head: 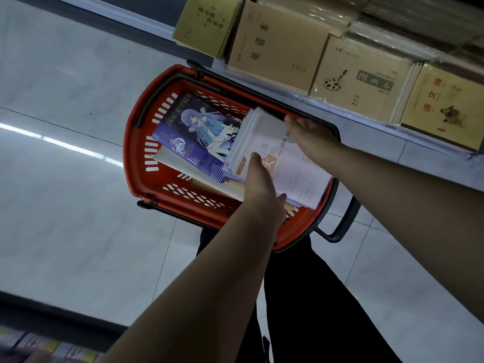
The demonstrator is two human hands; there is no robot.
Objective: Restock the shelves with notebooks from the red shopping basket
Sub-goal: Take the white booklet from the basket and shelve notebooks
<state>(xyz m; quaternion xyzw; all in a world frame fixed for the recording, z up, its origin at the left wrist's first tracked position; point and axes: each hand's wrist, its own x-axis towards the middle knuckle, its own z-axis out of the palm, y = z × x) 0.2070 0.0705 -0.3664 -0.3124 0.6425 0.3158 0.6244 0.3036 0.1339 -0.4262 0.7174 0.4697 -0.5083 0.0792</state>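
- Head view: both hands grasp a stack of pale notebooks [282, 158] over the red basket [136, 142]; the left hand [262, 184] pinches its near edge, thumb on top, and the right hand [306, 134] curls over its far edge.
- Top cover is whitish-pink with an orange block and "JOIN US" print.
- Inside the basket, beside the stack, lies a purple anime-cover notebook [193, 132] on more pale notebooks.
- Beyond the basket, a shelf [366, 121] holds brown exercise books [277, 45].

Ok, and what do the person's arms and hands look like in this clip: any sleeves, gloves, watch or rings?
Both forearms are bare as far as the frame shows. The left hand and right hand wear no gloves, and no watch, bracelet or ring is visible. Dark trousers show below.
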